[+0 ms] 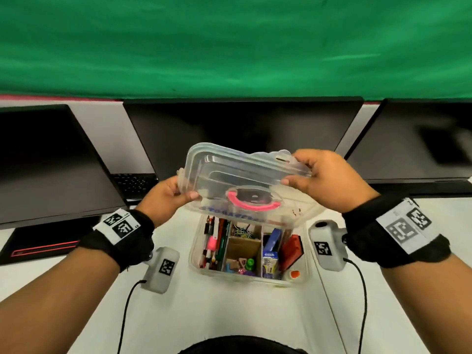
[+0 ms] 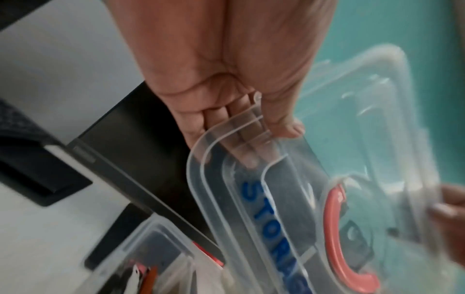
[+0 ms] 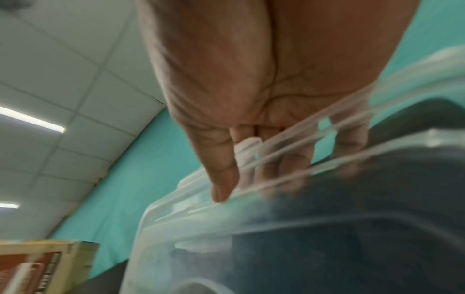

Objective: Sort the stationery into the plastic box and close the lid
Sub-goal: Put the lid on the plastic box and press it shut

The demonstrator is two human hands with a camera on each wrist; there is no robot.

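A clear plastic lid [image 1: 237, 172] with a pink handle [image 1: 251, 204] and blue lettering hangs tilted above the open plastic box [image 1: 195, 251]. My left hand [image 1: 171, 192] pinches the lid's left edge, thumb on top and fingers beneath. My right hand [image 1: 319, 175] grips the lid's right edge. The box on the white table holds pens [image 1: 213, 241], paper clips, a blue item, a red item and small bits in cardboard compartments. The left wrist view shows the lid [image 2: 289, 199] in my left hand [image 2: 251, 119]. In the blurred right wrist view, my right hand [image 3: 264, 149] holds the lid's rim [image 3: 289, 159].
Three open laptops stand behind the box: left [image 1: 51, 162], centre [image 1: 242, 129], right [image 1: 421, 141]. A green backdrop hangs behind them. White camera modules with cables hang at both wrists [image 1: 163, 269] [image 1: 327, 246]. A cardboard box [image 3: 45, 264] shows in the right wrist view.
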